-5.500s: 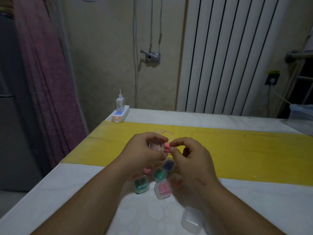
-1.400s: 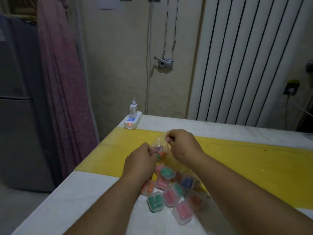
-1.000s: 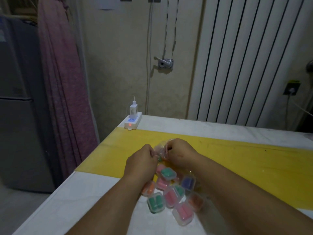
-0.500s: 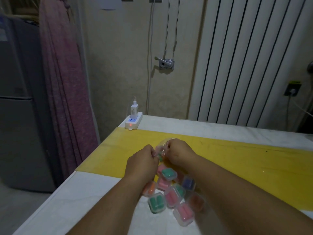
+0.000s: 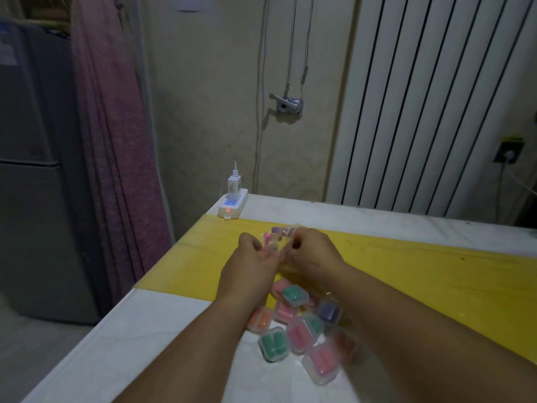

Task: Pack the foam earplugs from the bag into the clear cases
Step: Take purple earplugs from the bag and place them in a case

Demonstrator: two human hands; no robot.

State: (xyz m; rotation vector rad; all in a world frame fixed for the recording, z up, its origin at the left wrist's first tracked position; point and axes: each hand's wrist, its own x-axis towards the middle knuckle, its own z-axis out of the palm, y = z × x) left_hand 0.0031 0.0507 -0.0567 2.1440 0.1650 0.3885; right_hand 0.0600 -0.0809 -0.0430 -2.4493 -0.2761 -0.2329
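Note:
A clear plastic bag (image 5: 276, 238) with several coloured foam earplugs inside is held up over the yellow strip. My left hand (image 5: 250, 263) pinches its left side and my right hand (image 5: 312, 253) pinches its right side, fingers curled; the bag is blurred. Below my wrists lies a cluster of several clear cases with earplugs inside: a green one (image 5: 274, 343), a pink one (image 5: 319, 363), a teal one (image 5: 295, 295), a purple one (image 5: 328, 311) and an orange one (image 5: 261, 319). My forearms hide part of the cluster.
The white table (image 5: 145, 344) carries a yellow strip (image 5: 421, 274) across it. A white power strip with a charger (image 5: 233, 203) sits at the far left corner. The table's left edge drops to the floor beside a pink curtain (image 5: 116, 141) and a grey fridge (image 5: 32, 170).
Both hands have shifted slightly apart while holding the bag; coloured earplugs now show between them at the top. The cases on the table have not moved.

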